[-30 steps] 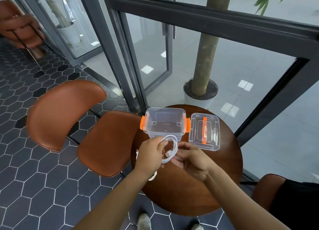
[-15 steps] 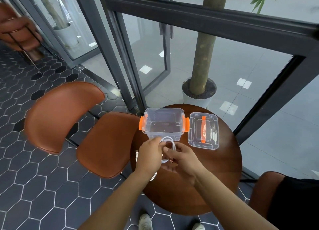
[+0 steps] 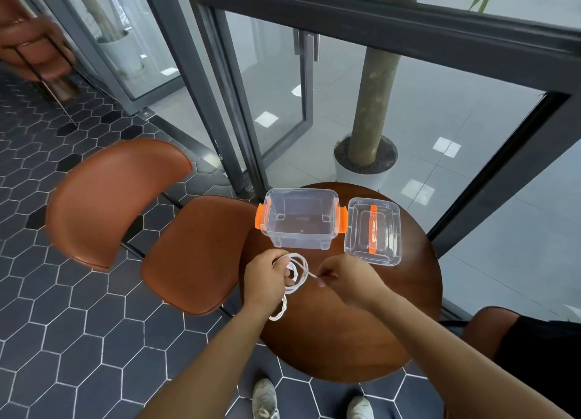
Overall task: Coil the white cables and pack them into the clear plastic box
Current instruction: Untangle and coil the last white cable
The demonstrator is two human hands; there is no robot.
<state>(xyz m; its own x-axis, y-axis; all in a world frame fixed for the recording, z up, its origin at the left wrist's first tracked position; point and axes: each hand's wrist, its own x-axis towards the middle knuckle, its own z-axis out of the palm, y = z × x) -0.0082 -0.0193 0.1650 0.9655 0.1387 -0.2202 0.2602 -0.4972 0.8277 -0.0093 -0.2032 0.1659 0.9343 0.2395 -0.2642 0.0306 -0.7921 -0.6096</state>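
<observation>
A clear plastic box (image 3: 300, 220) with orange latches stands open and empty at the far side of the round wooden table (image 3: 361, 330). Its clear lid (image 3: 373, 231) lies to the right of it. My left hand (image 3: 265, 277) grips a small coil of white cable (image 3: 297, 274) just in front of the box. My right hand (image 3: 341, 278) pinches the cable's loose end, pulled out to the right of the coil. Another white cable (image 3: 278, 313) lies on the table under my left wrist, partly hidden.
A brown chair (image 3: 195, 252) stands against the table's left side, with a second brown chair (image 3: 107, 198) further left. Behind the table are a potted tree trunk (image 3: 367, 141) and dark-framed glass doors. My shoes show below the table's near edge.
The coil has become smaller and tighter in my left hand. My right hand has moved away to the right, drawing the cable's end out. Both hands sit slightly lower, nearer me.
</observation>
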